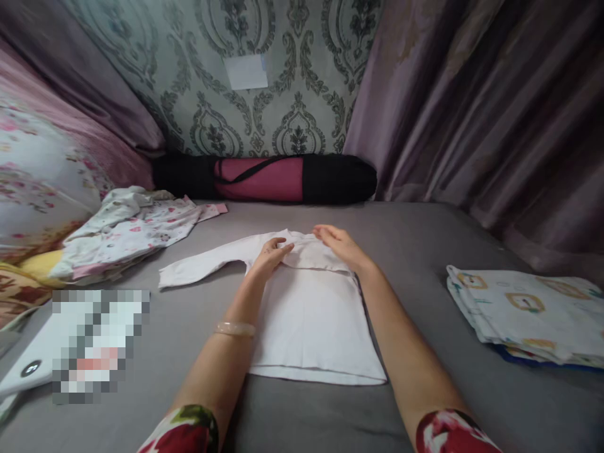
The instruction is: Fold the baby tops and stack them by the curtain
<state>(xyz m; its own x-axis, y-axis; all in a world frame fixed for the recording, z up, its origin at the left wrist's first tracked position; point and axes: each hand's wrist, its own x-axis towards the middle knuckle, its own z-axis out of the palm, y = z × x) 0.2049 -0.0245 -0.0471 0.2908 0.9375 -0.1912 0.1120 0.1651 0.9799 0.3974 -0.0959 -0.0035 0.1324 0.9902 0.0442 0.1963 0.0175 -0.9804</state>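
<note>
A small white long-sleeved shirt (311, 321) lies flat on a grey bed sheet (415, 239), its collar away from me and its hem toward me. One sleeve stretches out to the left; the other is folded across the chest. My left hand (274, 255) rests at the end of the folded sleeve, fingers and thumb apart. At the right shoulder, my right hand (340, 244) is held with its fingers stretched out over the fold. Neither hand visibly grips the cloth. A pale bangle (234, 329) circles my left wrist.
Printed children's clothes (141, 229) lie piled at the left by a floral pillow (38, 182). A folded stack of printed cloth (528, 308) sits right. Behind is a long black and maroon bag (264, 179) against the wall. A white, partly blurred object (33, 355) lies front left.
</note>
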